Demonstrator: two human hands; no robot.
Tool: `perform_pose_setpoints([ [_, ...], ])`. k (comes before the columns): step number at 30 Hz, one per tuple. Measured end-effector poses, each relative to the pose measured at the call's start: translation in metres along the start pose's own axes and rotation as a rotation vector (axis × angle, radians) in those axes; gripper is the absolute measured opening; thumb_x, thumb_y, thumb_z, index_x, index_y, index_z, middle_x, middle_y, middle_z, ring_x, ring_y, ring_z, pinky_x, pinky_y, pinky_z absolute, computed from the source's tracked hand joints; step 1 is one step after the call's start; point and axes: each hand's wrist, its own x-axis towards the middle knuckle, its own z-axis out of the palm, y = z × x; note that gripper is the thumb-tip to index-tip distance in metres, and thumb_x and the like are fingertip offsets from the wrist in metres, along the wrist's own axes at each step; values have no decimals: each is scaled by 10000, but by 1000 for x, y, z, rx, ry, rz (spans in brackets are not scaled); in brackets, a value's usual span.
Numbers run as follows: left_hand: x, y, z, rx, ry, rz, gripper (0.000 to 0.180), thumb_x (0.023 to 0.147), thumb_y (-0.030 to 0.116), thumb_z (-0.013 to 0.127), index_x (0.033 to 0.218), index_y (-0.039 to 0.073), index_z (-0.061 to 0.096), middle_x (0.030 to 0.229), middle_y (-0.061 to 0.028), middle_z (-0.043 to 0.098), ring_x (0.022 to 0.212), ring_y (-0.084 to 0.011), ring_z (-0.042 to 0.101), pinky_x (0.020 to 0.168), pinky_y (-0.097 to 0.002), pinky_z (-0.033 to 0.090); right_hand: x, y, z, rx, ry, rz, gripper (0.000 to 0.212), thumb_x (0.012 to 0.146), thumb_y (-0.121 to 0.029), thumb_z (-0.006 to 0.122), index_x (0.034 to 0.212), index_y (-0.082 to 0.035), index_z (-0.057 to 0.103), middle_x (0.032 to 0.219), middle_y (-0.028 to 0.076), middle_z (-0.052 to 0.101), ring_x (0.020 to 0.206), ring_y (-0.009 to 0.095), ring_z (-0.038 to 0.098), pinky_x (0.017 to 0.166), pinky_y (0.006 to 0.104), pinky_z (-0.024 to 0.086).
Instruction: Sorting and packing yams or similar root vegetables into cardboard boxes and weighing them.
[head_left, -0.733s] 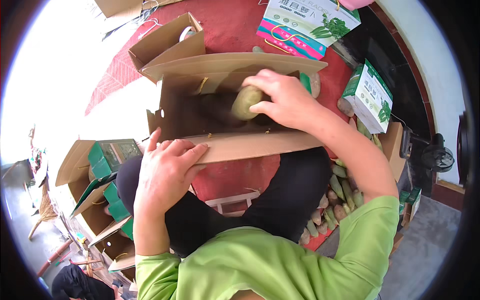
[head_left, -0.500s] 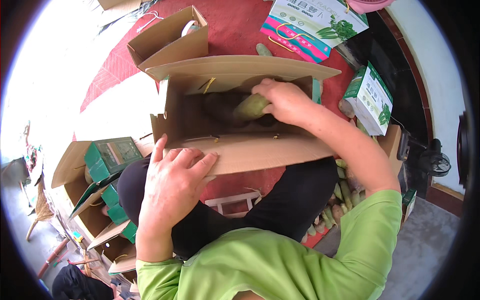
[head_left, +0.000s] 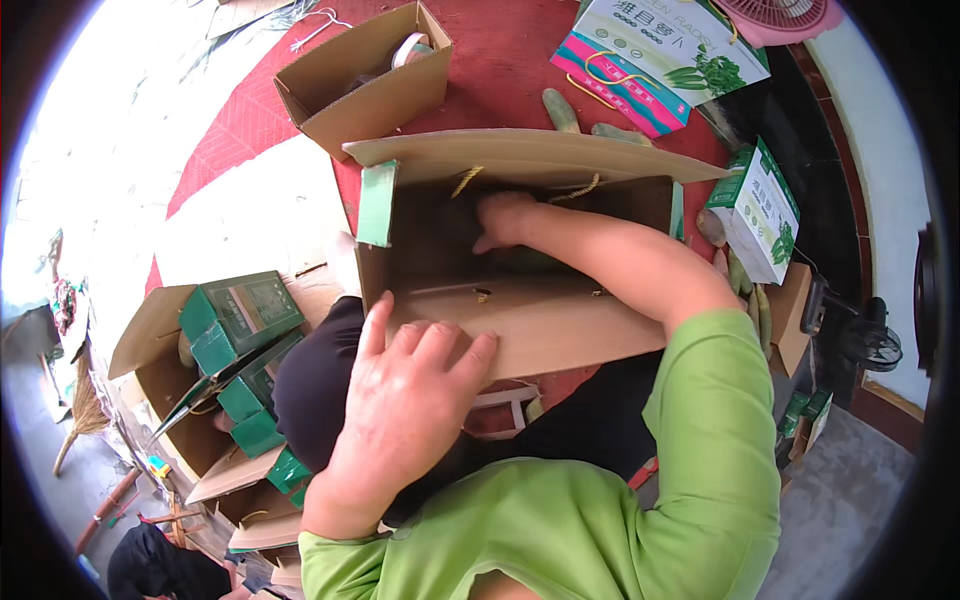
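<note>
A long cardboard box (head_left: pixel 580 325) stands with its top flaps spread, just beyond my lap. My right hand (head_left: pixel 505 220) is deep inside it, the forearm crossing over the right part of the front flap. Its fingertips are lost in the dark interior, so I cannot tell what it holds. Something dull green, perhaps a radish, shows faintly below that wrist. My left hand (head_left: pixel 415 395) holds the left part of the front flap, fingers over the top and thumb out of sight. Yellow cord (head_left: pixel 467 181) hangs at the box's far wall.
A smaller carton (head_left: pixel 380 105) holding a tape roll (head_left: pixel 411 48) is beyond the box. Green radishes (head_left: pixel 561 110) lie behind it. Printed gift boxes (head_left: pixel 765 210) stand at right, a pink fan (head_left: pixel 785 15) far right. Flattened green cartons (head_left: pixel 240 325) pile at left.
My right hand held a green radish inside the box; now it reaches further left and deeper. The box and my left hand appear farther right in the view, which has shifted.
</note>
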Motion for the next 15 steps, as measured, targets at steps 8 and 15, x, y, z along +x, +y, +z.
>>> perform_pose_setpoints([
  [8,5,-3,3,-4,32,37,233,805,158,634,1030,181,691,913,-12,607,863,-208,603,1016,-525,394,58,6,50,189,114,-4,635,702,-446,753,1139,-4,624,1170,193,625,1077,303,614,919,411,493],
  [15,9,-3,1,-13,15,11,245,768,143,654,1009,169,691,911,-12,606,877,-205,607,1007,-521,402,34,-36,18,575,269,-259,672,672,-400,783,1200,-24,607,1234,195,595,1120,313,590,969,407,460],
])
